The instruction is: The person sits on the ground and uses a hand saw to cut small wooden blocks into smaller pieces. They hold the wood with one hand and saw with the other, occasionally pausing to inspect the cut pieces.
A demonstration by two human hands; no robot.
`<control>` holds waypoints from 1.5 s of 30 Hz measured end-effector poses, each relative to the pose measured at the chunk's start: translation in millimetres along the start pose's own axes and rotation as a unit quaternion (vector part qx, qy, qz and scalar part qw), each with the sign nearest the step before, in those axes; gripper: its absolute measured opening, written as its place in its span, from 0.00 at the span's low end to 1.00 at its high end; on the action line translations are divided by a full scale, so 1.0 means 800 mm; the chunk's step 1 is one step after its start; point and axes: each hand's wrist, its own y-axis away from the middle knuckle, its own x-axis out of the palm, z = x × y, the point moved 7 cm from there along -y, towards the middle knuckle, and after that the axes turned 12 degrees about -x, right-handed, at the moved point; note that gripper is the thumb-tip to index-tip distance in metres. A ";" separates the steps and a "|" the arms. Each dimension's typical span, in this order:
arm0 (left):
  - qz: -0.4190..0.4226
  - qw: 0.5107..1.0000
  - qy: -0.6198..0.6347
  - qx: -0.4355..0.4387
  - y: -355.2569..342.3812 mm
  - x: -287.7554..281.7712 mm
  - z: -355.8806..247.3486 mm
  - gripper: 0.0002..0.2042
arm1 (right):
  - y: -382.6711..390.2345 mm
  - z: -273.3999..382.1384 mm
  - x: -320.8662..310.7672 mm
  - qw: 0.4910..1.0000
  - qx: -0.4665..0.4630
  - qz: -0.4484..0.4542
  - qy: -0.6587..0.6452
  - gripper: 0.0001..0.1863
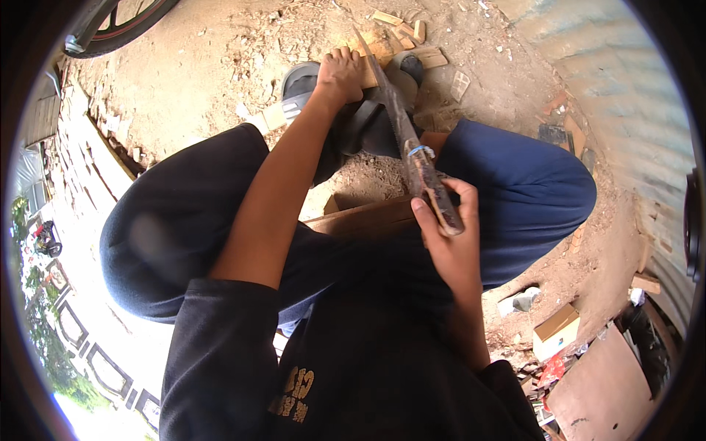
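Note:
My right hand (pixel 450 220) is closed around the wooden handle of a long, dark handsaw (pixel 401 121) with a blue tie near the handle. Its blade tapers away from me to a thin tip; I cannot make out teeth. Farther ahead, my left hand (pixel 341 75) presses down with bent fingers on a piece of wood (pixel 373 72), low near the ground between my feet. The blade crosses just right of that hand, over or against the wood; contact is unclear. Most of the wood's left part is hidden under the hand.
Sandalled feet (pixel 298 82) flank the wood. Small wood offcuts (pixel 419 31) lie beyond on the dirt. A plank (pixel 364 218) sits under my legs. Corrugated metal sheeting (pixel 610 66) stands at right, a wheel (pixel 121 33) at upper left. A cardboard box (pixel 557 332) and scraps lie lower right.

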 end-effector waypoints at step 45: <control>-0.111 0.993 0.034 0.014 0.021 0.002 -0.001 0.29 | -0.023 -0.002 0.026 0.990 -0.096 0.038 0.093 0.12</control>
